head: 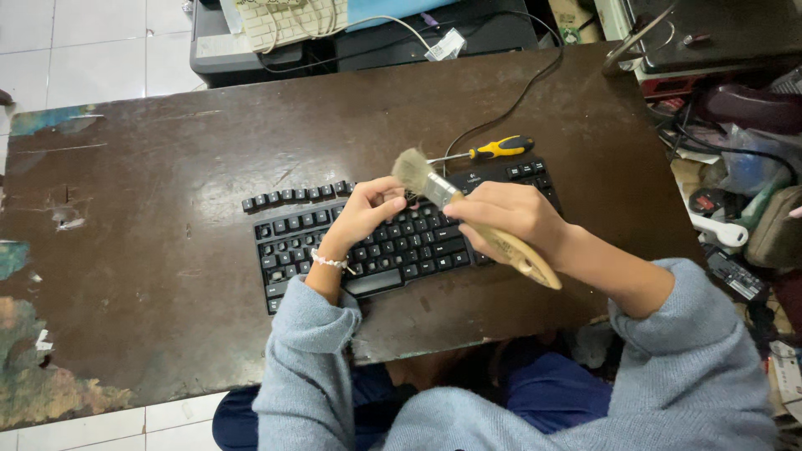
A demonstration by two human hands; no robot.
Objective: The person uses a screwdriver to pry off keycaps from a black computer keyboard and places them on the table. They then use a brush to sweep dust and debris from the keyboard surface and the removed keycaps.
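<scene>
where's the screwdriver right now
In the head view, the yellow-handled screwdriver lies on the brown table just beyond the black keyboard, right of centre, past the paintbrush bristles.

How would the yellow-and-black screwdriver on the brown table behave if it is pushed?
The yellow-and-black screwdriver lies flat on the brown table; its rounded handle would probably roll sideways. It looks rigid and likely light, and its ribbed grip seems unlikely to slip.

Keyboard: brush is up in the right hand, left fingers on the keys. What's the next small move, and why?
Probably lower the brush so its bristles meet the keyboard beside the left hand. The right hand holds it tilted, bristles raised above the top rows, not touching. A row of keys already lies loose on the table, so the opened strip likely needs sweeping.
</scene>
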